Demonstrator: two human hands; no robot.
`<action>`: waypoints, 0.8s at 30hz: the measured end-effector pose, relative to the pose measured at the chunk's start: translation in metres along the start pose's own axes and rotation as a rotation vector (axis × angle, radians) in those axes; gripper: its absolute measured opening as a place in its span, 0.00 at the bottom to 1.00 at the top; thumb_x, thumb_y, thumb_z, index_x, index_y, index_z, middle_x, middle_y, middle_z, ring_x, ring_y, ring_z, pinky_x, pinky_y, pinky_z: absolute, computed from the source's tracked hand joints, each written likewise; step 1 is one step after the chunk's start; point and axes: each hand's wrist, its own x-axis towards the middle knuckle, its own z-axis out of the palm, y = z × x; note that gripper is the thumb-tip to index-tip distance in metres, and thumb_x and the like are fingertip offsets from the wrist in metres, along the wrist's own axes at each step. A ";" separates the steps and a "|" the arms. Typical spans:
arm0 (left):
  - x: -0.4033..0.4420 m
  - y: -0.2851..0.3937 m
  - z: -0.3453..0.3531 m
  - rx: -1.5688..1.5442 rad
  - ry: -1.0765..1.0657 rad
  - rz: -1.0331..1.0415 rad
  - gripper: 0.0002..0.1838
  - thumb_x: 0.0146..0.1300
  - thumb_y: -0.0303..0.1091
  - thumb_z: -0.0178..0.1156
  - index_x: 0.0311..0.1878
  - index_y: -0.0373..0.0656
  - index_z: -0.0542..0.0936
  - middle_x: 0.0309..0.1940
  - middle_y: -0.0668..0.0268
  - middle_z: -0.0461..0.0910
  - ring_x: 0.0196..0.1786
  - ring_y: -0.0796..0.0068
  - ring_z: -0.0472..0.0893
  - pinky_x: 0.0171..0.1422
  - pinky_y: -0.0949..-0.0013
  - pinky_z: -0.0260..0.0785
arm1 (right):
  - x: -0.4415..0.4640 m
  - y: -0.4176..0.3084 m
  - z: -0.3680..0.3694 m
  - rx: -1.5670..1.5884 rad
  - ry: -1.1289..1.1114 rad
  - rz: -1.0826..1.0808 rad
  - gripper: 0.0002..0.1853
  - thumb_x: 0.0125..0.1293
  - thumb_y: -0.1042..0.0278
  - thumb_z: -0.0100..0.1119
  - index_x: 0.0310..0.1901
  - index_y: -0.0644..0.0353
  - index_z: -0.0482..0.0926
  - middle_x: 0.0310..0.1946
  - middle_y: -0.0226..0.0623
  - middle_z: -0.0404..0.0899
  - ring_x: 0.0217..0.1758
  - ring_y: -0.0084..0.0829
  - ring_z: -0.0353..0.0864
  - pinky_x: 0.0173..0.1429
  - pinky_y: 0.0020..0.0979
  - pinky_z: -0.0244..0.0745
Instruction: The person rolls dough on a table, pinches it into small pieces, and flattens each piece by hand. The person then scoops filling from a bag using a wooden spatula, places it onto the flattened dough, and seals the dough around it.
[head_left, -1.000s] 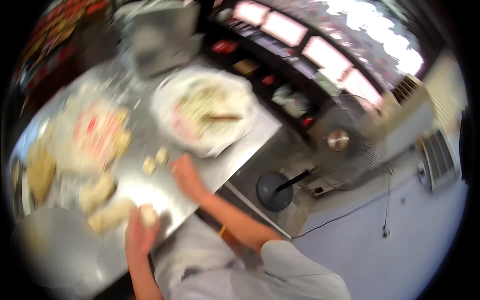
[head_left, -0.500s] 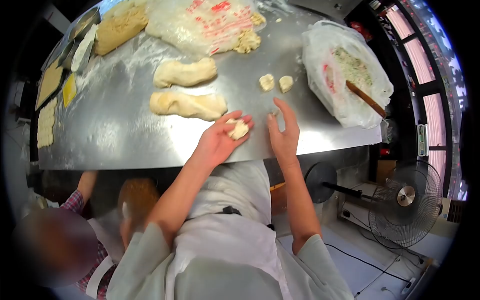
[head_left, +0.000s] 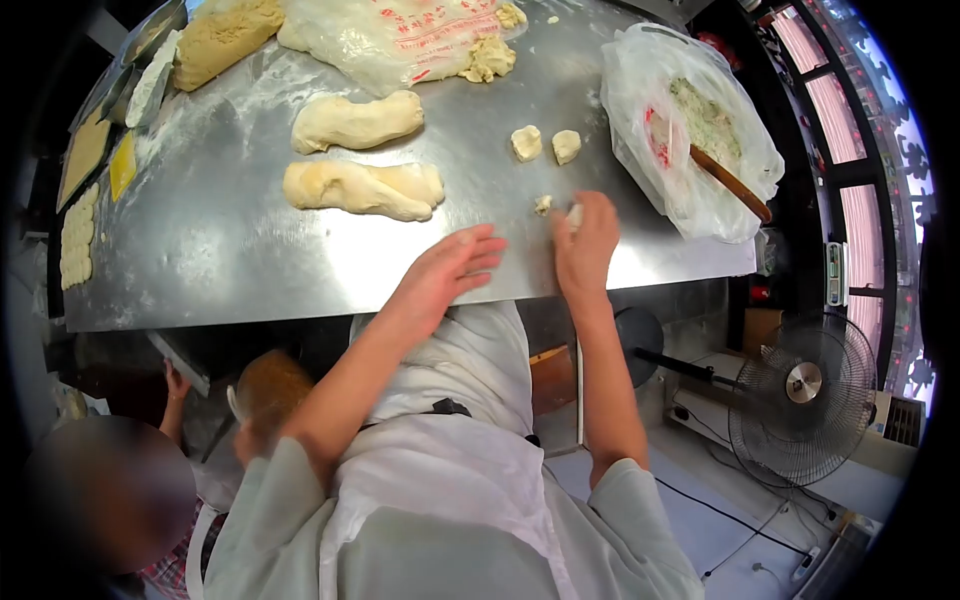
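Note:
My right hand (head_left: 588, 245) is closed on a piece of dough (head_left: 574, 215), just above the steel table near its front edge; the fingers partly cover the piece. A small scrap of dough (head_left: 543, 205) lies just left of those fingertips. My left hand (head_left: 452, 268) is held over the table's front edge with fingers stretched out, palm turned to the right, and no dough shows in it. Two dough lumps (head_left: 526, 143) sit side by side beyond my right hand. Two thick dough rolls, a nearer one (head_left: 365, 190) and a farther one (head_left: 358, 121), lie left of centre.
At the right stands a plastic bag of greenish filling (head_left: 705, 125) with a wooden stick (head_left: 730, 183). A plastic sheet (head_left: 390, 40) and more dough (head_left: 228, 42) lie at the back. A fan (head_left: 803, 385) stands below right. Another person's hand (head_left: 176, 382) is at lower left.
The dough piece that was in my left hand is gone from it. My right hand has moved slightly right and closed on a dough piece. The view has shifted a little.

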 end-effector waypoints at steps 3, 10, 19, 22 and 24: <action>-0.003 0.005 -0.007 0.051 0.036 0.052 0.31 0.85 0.50 0.50 0.77 0.34 0.69 0.67 0.55 0.80 0.66 0.66 0.81 0.72 0.61 0.73 | -0.010 0.037 0.006 -0.054 -0.108 -0.051 0.26 0.74 0.63 0.63 0.69 0.65 0.75 0.68 0.59 0.74 0.73 0.59 0.72 0.78 0.50 0.64; 0.008 -0.015 -0.020 0.048 0.092 0.062 0.21 0.84 0.37 0.52 0.71 0.32 0.74 0.58 0.55 0.83 0.59 0.65 0.85 0.64 0.61 0.81 | 0.053 0.045 0.015 -0.001 0.043 0.118 0.30 0.81 0.53 0.55 0.76 0.63 0.70 0.75 0.57 0.68 0.78 0.58 0.66 0.82 0.58 0.56; 0.010 -0.014 -0.027 -0.049 0.048 0.058 0.19 0.84 0.34 0.51 0.69 0.33 0.75 0.56 0.55 0.83 0.58 0.64 0.85 0.64 0.59 0.82 | 0.036 0.047 0.046 -0.316 -0.057 0.040 0.33 0.80 0.47 0.54 0.77 0.62 0.67 0.75 0.55 0.68 0.78 0.57 0.63 0.80 0.61 0.54; 0.008 -0.016 -0.032 -0.060 0.020 0.089 0.18 0.84 0.33 0.51 0.69 0.33 0.75 0.56 0.55 0.83 0.58 0.64 0.85 0.64 0.58 0.82 | 0.035 0.092 0.040 0.380 -0.045 0.193 0.30 0.84 0.45 0.47 0.70 0.65 0.77 0.71 0.52 0.76 0.73 0.49 0.73 0.78 0.49 0.64; 0.006 -0.019 -0.035 -0.082 0.008 0.098 0.18 0.85 0.33 0.50 0.69 0.34 0.75 0.56 0.56 0.83 0.58 0.65 0.85 0.65 0.59 0.81 | 0.033 0.054 0.004 0.600 -0.121 0.408 0.17 0.79 0.58 0.60 0.51 0.68 0.83 0.54 0.46 0.84 0.56 0.37 0.80 0.65 0.36 0.72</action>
